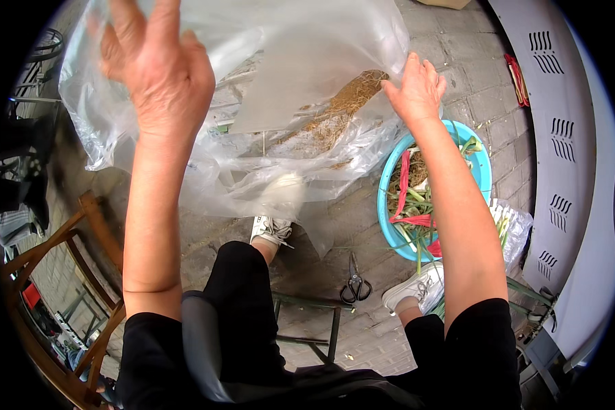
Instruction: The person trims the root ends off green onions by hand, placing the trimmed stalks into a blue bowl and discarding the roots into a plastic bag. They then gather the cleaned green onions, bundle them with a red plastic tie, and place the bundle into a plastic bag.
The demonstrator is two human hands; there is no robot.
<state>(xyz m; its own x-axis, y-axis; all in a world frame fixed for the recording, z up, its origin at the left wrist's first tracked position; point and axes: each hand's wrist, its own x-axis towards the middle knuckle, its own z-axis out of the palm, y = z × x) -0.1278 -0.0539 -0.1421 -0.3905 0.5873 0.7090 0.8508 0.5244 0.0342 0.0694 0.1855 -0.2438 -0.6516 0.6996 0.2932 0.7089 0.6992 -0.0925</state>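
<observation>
A large clear plastic sheet or bag [312, 66] spreads over the ground before me, wrinkled along its near edge. Through it shows a brown clump of roots and soil [356, 95]. My left hand [159, 66] is raised above the sheet's left part, its fingers spread and blurred. At the sheet's right edge is my right hand [417, 95], palm down, with thumb and fingers apart, the thumb by the plastic. Below my right forearm stands a blue plastic basin [384, 205] of green stalks, rooty scraps and red ribbon strips [404, 184].
Black-handled scissors [356, 287] lie on the paving between my shoes. A metal stool frame [312, 302] is below me. A wooden folding frame [72, 256] stands left, a grey vented panel [553, 148] right. A plastic bag with stalks [512, 225] sits beside the basin.
</observation>
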